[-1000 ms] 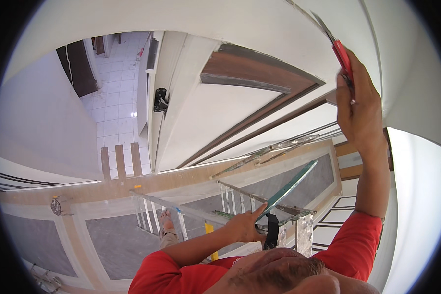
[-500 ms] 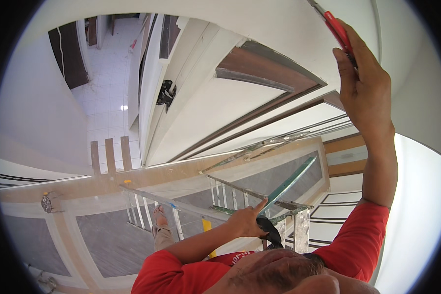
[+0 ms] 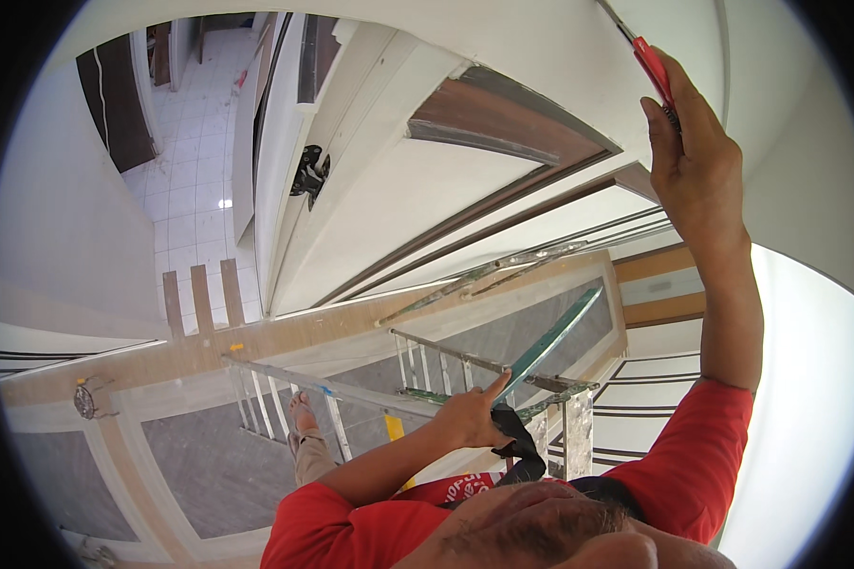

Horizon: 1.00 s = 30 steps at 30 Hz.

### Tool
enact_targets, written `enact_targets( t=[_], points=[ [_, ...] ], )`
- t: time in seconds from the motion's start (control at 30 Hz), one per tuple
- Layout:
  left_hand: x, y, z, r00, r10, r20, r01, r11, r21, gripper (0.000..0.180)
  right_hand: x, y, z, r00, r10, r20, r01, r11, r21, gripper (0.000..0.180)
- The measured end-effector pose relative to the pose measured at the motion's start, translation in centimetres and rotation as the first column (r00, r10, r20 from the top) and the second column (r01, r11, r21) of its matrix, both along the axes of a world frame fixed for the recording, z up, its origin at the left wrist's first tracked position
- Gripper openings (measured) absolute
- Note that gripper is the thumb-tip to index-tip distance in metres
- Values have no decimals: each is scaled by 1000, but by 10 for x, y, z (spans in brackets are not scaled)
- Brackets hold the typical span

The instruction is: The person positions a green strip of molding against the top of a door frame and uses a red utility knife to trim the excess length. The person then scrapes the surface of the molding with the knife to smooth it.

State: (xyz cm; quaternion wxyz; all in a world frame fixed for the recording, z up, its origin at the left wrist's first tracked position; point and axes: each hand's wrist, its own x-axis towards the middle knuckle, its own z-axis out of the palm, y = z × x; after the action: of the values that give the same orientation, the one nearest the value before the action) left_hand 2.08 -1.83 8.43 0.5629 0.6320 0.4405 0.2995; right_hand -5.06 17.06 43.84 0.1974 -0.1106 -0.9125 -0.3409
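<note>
Raised at the upper right, my right hand (image 3: 700,180) is closed round a red-handled cutter (image 3: 652,71). The cutter's narrow grey blade points up and left, close to the white surface (image 3: 541,47); I cannot tell whether it touches. Lower down, in front of my chest, my left hand (image 3: 472,417) is closed on the near end of a long, flat green straightedge (image 3: 550,343), its index finger stretched along it. The straightedge slants up and to the right. A black strap (image 3: 517,441) hangs beside this hand, partly hiding its grip.
Metal ladders (image 3: 337,422) stand below, paint-spattered ones (image 3: 579,431) near my left hand. A bare foot in a sandal (image 3: 304,417) shows by one ladder. A round fan (image 3: 87,398) is on the floor at left. A door frame (image 3: 289,190) opens onto white tiles (image 3: 190,199).
The whole view has shifted slightly, so the room and both hands sit a little further left. Both hands keep their grips, with little visible movement of their own.
</note>
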Motion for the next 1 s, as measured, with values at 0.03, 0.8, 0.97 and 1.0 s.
enact_targets(
  t=[0.03,0.8,0.97,1.0],
  points=[
    [1,1,-1,1000,4,5,-4,1000,2,130,0,1,-1,999,32,-7,-32,999,-6,45],
    [8,4,-5,998,-1,-56,1,1000,15,123,-6,1,-2,987,130,-90,-132,991,-26,44],
    [8,4,-5,998,-16,-63,16,1000,0,118,-13,-9,-1,998,41,-46,-44,997,-64,43],
    [7,4,-5,998,-9,-61,9,1000,-5,118,-12,-11,-1,999,-2,-42,-1,996,-87,43]
  ],
)
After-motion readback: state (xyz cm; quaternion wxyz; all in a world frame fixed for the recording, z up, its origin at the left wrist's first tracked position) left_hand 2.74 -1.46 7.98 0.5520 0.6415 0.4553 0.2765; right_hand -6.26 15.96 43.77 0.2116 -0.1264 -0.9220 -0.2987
